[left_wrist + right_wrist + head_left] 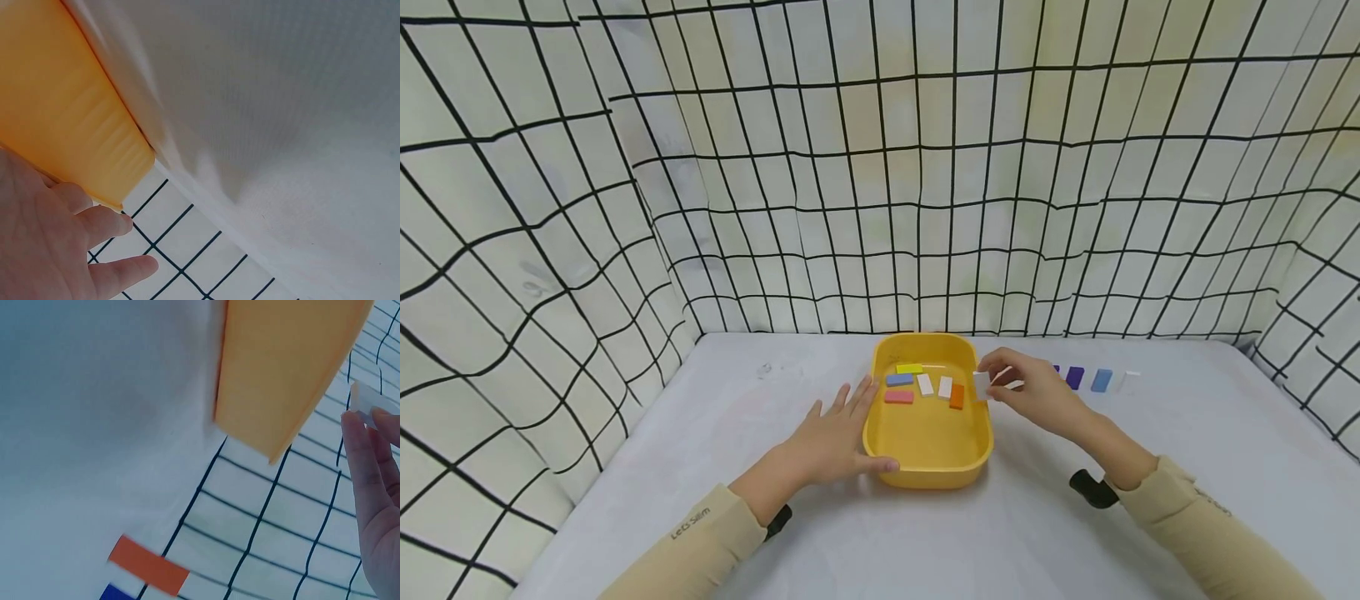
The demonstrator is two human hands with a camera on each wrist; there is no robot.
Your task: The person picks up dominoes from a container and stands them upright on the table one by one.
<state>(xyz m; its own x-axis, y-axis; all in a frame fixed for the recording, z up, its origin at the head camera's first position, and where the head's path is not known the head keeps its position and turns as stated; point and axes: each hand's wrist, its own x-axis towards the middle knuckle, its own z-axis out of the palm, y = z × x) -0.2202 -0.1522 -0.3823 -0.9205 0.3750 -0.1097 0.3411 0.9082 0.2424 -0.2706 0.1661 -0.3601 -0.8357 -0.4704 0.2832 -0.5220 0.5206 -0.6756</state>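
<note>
A yellow tray (931,477) stands on the table, with several small blocks lying in it: a yellow block (909,368), a blue block (899,379), a pink block (898,397), two white blocks and an orange block (957,396). My left hand (831,442) lies along the tray's left rim, fingers spread and fairly straight, thumb at the front left corner. Over the right rim, my right hand (1037,392) pinches a white block (982,385) between thumb and fingertips. In the right wrist view this white block (374,400) is above the tray's edge.
Right of the tray, a purple block (1075,378), a blue block (1101,381) and a white block (1129,382) lie in a row, partly behind my right hand. Another orange block (149,565) shows in the right wrist view. A black-gridded white wall (936,225) surrounds the table.
</note>
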